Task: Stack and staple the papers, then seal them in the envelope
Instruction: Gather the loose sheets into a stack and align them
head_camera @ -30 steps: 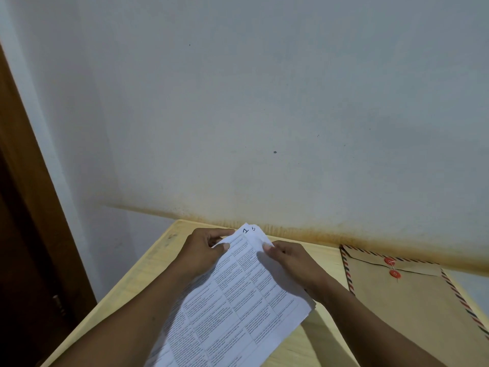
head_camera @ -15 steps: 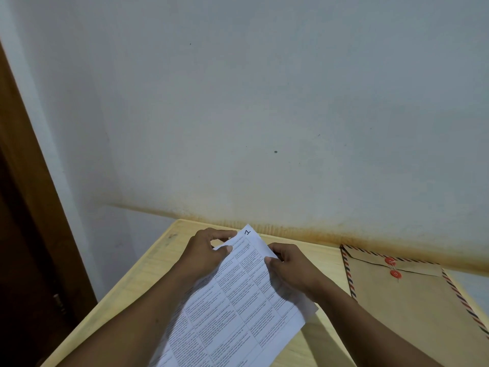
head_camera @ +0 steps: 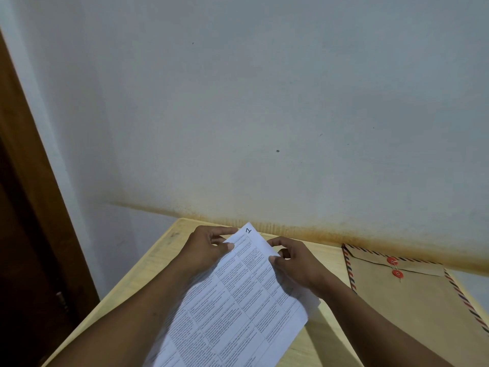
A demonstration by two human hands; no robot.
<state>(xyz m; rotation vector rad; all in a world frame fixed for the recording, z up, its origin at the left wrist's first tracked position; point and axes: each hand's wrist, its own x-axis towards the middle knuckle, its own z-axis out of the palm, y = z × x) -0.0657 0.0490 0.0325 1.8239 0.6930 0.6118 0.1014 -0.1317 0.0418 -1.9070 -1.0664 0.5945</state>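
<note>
1. Left hand (head_camera: 209,250) pinches the far left edge of the papers (head_camera: 238,300), thumb on top of the sheet and fingers curled at the edge.
2. Right hand (head_camera: 296,263) grips the far right edge of the same papers, thumb on the printed face, fingers curled behind.
3. Papers: white stack, printed table text face up, held tilted over the table (head_camera: 148,271), far corner pointing toward the wall (head_camera: 264,102). A handwritten mark sits on that corner. Slightly offset sheet edges show under the right wrist.
4. Whether the near end of the papers rests on the table or hangs clear of it: cannot tell, it is cut off at the frame bottom.
5. Envelope (head_camera: 412,308): brown, red-and-blue striped border, lying flat on the table right of the right hand, apart from the papers. Flap is down, with two red string-tie buttons (head_camera: 394,266).
6. Table is light wood, pushed against the wall; an orange-brown stain runs along the wall just above the table edge.
7. Dark wooden door frame (head_camera: 23,207) at far left.
</note>
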